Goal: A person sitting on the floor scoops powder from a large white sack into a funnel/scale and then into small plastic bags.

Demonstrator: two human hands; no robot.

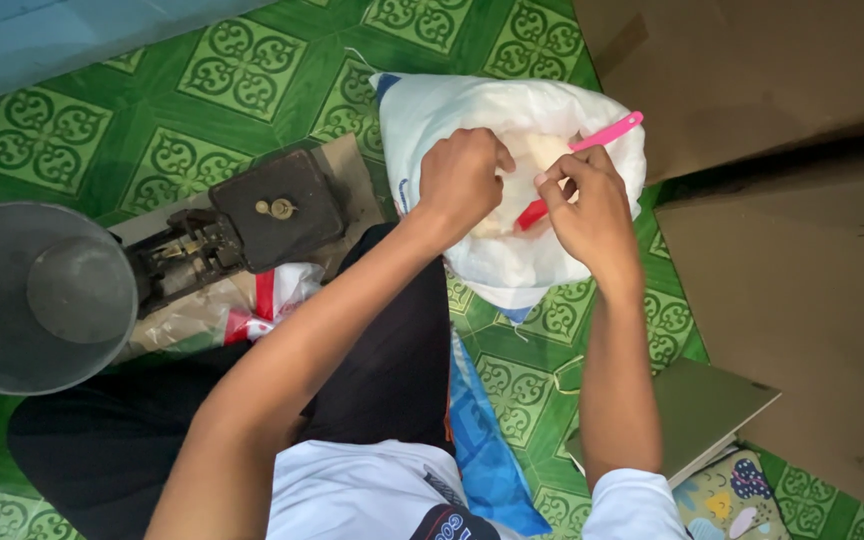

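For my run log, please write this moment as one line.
left hand: fist at white sack mouth | right hand: pinching pink strip | floor: green tiles

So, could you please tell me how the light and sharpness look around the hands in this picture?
Head view: soft, even light, no harsh glare; the left hand, right hand and pink strip look sharp; the white sack is bright, nearly washed out inside; deep shadow lies between the cardboard sheets.

Green patterned floor [242, 70], white sack [512, 260] lying on it, brown cardboard sheets [792, 250] at its right, dark metal machine [252, 220], perhaps a press, on cardboard scrap
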